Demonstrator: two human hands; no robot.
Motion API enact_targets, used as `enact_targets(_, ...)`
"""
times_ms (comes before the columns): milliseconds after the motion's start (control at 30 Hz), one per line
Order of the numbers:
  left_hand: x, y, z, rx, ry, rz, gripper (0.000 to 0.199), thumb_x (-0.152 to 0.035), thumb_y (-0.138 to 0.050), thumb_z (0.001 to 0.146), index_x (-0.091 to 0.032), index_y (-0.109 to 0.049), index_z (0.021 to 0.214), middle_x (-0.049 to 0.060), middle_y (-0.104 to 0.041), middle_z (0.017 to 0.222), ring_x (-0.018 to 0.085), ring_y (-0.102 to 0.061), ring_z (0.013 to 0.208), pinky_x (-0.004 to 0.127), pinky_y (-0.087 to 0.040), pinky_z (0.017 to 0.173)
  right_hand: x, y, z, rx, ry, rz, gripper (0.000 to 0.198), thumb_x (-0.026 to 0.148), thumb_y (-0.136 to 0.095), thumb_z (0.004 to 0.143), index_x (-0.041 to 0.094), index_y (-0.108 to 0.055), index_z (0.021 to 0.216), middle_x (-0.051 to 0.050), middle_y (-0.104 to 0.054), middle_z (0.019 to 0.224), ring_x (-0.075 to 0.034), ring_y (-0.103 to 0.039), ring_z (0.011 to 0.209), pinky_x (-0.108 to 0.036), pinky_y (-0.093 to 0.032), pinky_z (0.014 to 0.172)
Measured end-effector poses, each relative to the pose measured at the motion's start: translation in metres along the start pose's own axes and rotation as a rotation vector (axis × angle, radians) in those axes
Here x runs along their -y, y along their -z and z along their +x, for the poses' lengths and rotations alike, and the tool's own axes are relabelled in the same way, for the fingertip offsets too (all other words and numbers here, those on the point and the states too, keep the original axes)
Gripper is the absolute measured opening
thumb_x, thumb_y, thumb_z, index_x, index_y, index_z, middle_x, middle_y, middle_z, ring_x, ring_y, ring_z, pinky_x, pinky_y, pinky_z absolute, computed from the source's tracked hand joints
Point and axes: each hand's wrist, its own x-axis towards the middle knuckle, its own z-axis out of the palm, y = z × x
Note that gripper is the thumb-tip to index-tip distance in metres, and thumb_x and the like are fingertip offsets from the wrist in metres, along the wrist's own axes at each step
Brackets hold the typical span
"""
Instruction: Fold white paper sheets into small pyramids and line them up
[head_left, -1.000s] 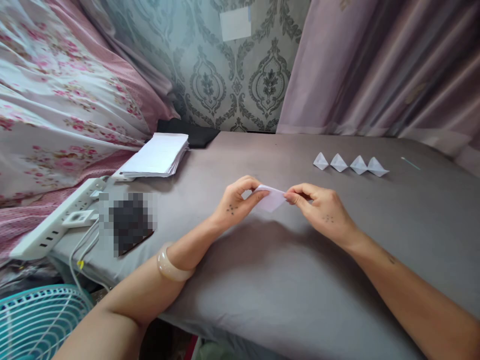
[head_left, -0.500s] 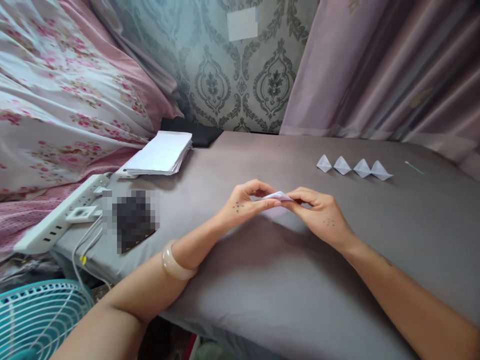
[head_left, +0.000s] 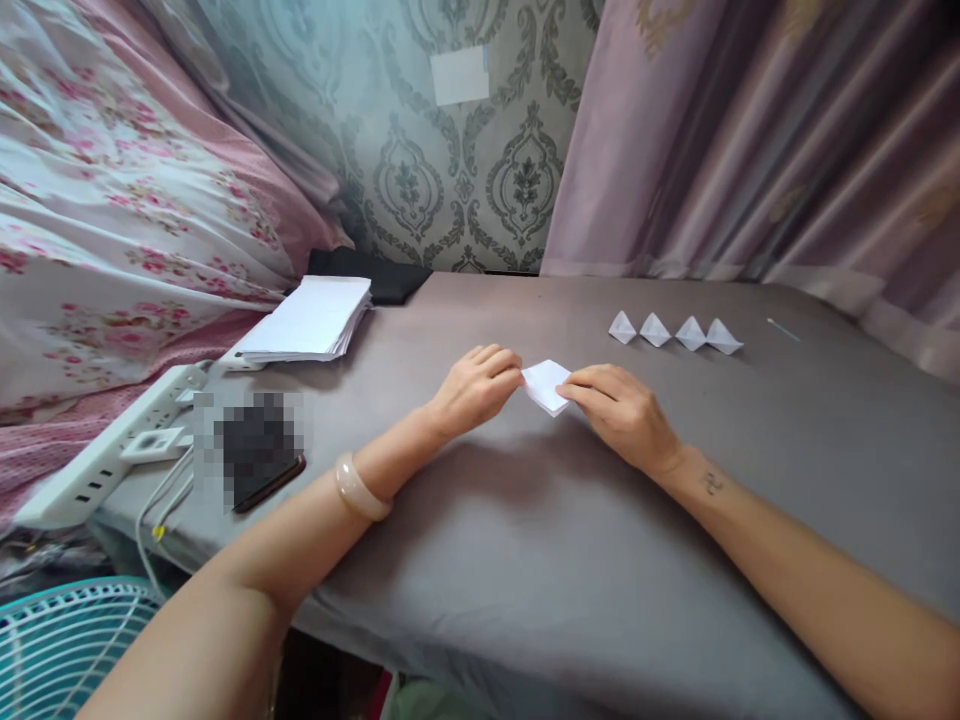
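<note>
A small folded white paper (head_left: 546,386), diamond-shaped and layered, is held up between my two hands over the table. My left hand (head_left: 481,386) is closed, its fingertips pinching the paper's left corner. On the opposite corner, my right hand (head_left: 624,408) grips with thumb and fingers, the thumb side lying on the paper's face. Farther back to the right, several folded white paper pieces (head_left: 655,331) stand in a row with pointed tops.
A stack of white paper (head_left: 307,318) lies at the back left by a black flat item (head_left: 390,277). Nearer are a white power strip (head_left: 112,450) with cables and a dark, pixelated phone-like object (head_left: 262,485). A cotton swab (head_left: 784,329) lies far right; a fan (head_left: 67,640) stands lower left.
The paper has turned so its flat diamond face shows, where before it was seen nearly edge-on. My hands have rotated and moved slightly apart, to its outer corners. The view has shifted a little.
</note>
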Motion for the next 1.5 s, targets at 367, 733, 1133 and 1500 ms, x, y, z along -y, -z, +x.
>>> enact_targets(367, -0.014, -0.007, -0.012, 0.428, 0.061, -0.012, 0.027, -0.014, -0.041, 0.092, -0.014, -0.065, 0.104, 0.013, -0.066, 0.105, 0.022, -0.06, 0.095, 0.035, -0.041, 0.083, 0.0, -0.008, -0.023, 0.385, -0.098, 0.126, 0.049, 0.001, -0.04, 0.08, 0.022, -0.067, 0.114, -0.008, -0.065, 0.117, -0.021, -0.06, 0.107, -0.038, -0.05, 0.093)
enact_targets(733, -0.006, -0.018, -0.013, 0.32, 0.179, -0.267, 0.033, -0.045, -0.057, 0.089, -0.015, -0.069, 0.1, 0.011, -0.065, 0.099, 0.021, -0.058, 0.092, 0.035, -0.045, 0.085, 0.017, -0.007, -0.024, 0.347, -0.221, -0.055, 0.034, 0.015, -0.043, 0.089, 0.02, -0.062, 0.117, -0.01, -0.066, 0.104, -0.025, -0.058, 0.094, -0.039, -0.047, 0.083)
enact_targets(1133, -0.007, -0.018, -0.011, 0.315, 0.172, -0.254, 0.037, -0.043, -0.046, 0.095, -0.013, -0.069, 0.096, 0.012, -0.064, 0.098, 0.02, -0.058, 0.09, 0.033, -0.046, 0.082, 0.024, -0.01, -0.015, 0.384, -0.263, -0.18, 0.03, 0.045, -0.051, 0.092, 0.024, -0.069, 0.104, -0.007, -0.061, 0.094, -0.022, -0.054, 0.085, -0.035, -0.042, 0.073)
enact_targets(1500, -0.008, -0.026, -0.012, 0.29, 0.395, -0.265, 0.024, -0.029, -0.047, 0.094, -0.017, -0.068, 0.09, 0.009, -0.064, 0.094, 0.022, -0.058, 0.091, 0.035, -0.047, 0.082, 0.012, -0.018, -0.02, 0.246, -0.541, 0.016, 0.023, 0.032, -0.049, 0.093, 0.022, -0.07, 0.088, -0.005, -0.064, 0.095, -0.021, -0.058, 0.092, -0.035, -0.046, 0.078)
